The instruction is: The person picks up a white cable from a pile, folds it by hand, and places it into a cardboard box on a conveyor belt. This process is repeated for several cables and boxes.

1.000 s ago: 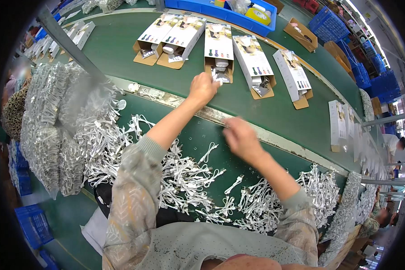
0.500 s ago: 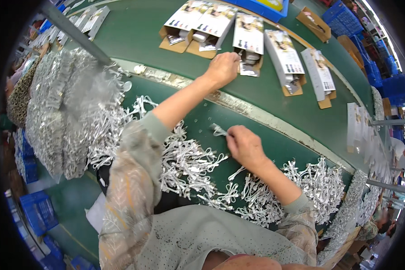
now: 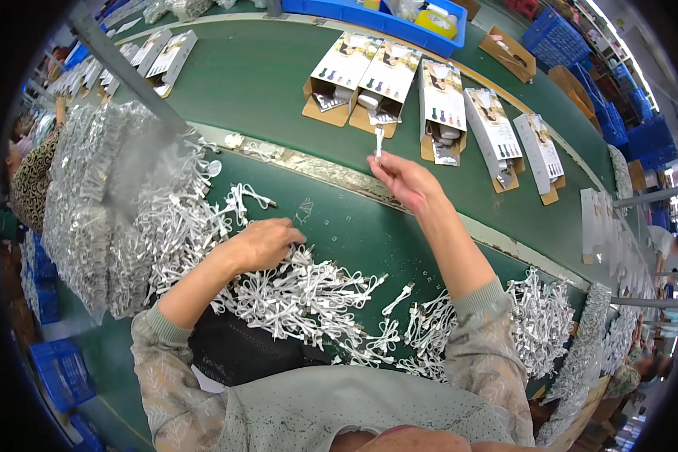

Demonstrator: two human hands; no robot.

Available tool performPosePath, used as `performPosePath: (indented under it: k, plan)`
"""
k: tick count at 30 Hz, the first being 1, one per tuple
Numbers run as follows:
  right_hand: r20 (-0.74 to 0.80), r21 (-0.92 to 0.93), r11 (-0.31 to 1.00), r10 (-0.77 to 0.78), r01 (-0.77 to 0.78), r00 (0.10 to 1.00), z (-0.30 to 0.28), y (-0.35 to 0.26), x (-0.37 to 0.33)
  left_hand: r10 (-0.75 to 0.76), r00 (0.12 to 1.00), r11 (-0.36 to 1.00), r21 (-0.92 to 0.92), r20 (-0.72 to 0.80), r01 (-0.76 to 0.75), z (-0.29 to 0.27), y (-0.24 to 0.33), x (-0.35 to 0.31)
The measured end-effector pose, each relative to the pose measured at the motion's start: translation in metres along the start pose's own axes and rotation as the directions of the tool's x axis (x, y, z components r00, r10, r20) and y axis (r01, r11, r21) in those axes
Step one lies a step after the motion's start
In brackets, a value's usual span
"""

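My right hand (image 3: 407,181) is raised over the metal strip, its fingers pinching a bundled white cable (image 3: 379,142) that points up toward the open front of a white printed box (image 3: 388,69). My left hand (image 3: 267,242) is low at the far edge of a heap of white cables (image 3: 301,294), its fingers bent down and closed; whatever they hold is hidden. A single cable (image 3: 397,299) lies apart to the right of this heap. Several boxes stand in a row with flaps open toward me, such as the middle box (image 3: 442,94), with a white item and a silver packet showing inside.
A large mound of bagged cables (image 3: 90,203) rises at the left beside a grey metal post (image 3: 128,64). A worn metal strip (image 3: 316,167) divides the green table. Beyond the boxes stands a blue tray (image 3: 339,10). More cables (image 3: 542,320) are piled at the right.
My left hand has drawn back from the boxes to the cable heap. My right hand has moved up and away with the cable toward the boxes. The boxes appear lower and farther right.
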State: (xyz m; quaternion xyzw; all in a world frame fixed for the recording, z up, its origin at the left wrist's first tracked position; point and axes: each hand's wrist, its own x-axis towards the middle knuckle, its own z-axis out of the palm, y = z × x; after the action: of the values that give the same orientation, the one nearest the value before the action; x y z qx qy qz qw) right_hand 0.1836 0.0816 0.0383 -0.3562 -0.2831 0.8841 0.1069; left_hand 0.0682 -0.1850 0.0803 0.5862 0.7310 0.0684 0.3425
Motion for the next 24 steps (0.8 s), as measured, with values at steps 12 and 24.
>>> performPosePath:
  k: [12, 24]
  plan:
    - [-0.151, -0.484, 0.869, -0.194, 0.098, 0.969, -0.048, -0.035, 0.054, -0.001, 0.992, 0.964, -0.265, -0.126, -0.033, -0.022, -0.014, -0.002]
    - [0.72, -0.688, -0.094, -0.213, 0.72, 0.661, -0.008, 0.051, -0.061, -0.247, 0.953, 0.558, -0.83, -0.175, -0.008, -0.009, -0.008, 0.032]
